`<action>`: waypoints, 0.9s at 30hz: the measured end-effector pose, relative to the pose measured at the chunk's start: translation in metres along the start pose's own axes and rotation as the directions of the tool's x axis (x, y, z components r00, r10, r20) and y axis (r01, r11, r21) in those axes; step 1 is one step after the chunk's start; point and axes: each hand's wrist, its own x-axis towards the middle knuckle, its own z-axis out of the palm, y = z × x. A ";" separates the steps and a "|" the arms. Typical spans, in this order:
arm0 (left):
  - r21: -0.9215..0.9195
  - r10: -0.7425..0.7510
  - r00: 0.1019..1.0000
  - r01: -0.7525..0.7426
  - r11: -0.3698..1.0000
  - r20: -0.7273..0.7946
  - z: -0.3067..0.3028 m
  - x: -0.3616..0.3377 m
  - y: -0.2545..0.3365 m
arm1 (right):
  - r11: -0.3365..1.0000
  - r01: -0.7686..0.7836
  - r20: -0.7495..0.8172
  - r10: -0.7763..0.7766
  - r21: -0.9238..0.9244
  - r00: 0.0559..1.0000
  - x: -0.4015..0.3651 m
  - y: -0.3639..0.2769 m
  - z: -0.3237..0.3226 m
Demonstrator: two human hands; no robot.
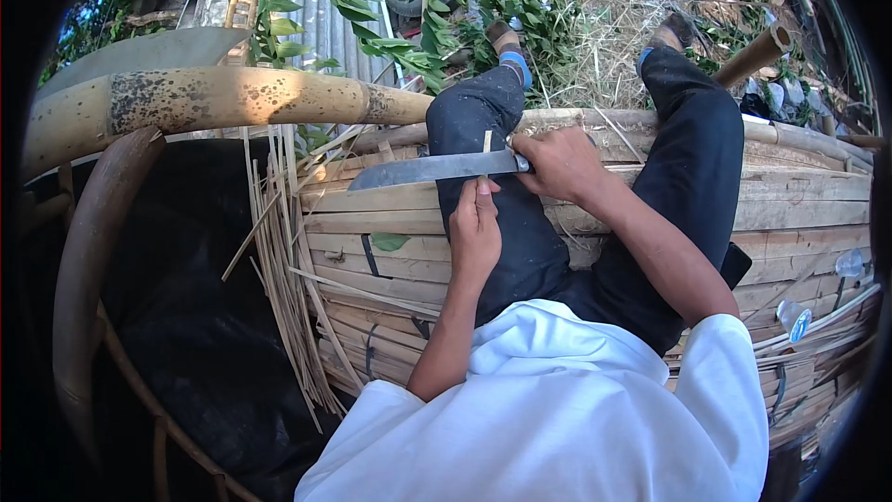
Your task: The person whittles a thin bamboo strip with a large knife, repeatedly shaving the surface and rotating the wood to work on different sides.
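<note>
My right hand [564, 165] is closed round the handle of a long knife [437, 168], whose broad blade points left across my thigh. Just below the blade, my left hand [478, 214] pinches a short, thin bamboo strip [488, 141]. The strip's pale upper end shows above the blade, and the blade crosses in front of its middle. Both hands are over my left leg, close together but apart.
I sit on a bamboo slat platform [799, 188]. Thin bamboo strips [282, 288] lie in a bundle at left. A thick bamboo pole [242, 96] crosses the upper left. Plastic cups [793, 320] and a dark phone-like object [736, 265] are at right.
</note>
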 end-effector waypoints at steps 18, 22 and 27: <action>0.245 0.105 0.994 -0.092 0.965 -0.039 0.009 -0.001 -0.015 | 0.969 -0.092 0.172 0.134 -0.231 0.976 0.007 0.032 0.003; 0.231 0.081 0.997 -0.074 0.970 -0.019 0.009 0.000 -0.014 | 0.930 -0.235 0.110 0.275 -0.282 0.955 0.006 0.049 0.003; 0.185 0.061 0.996 -0.047 0.982 -0.072 -0.018 -0.022 -0.035 | 0.774 -0.628 -0.235 0.599 -0.076 0.766 0.021 0.102 -0.046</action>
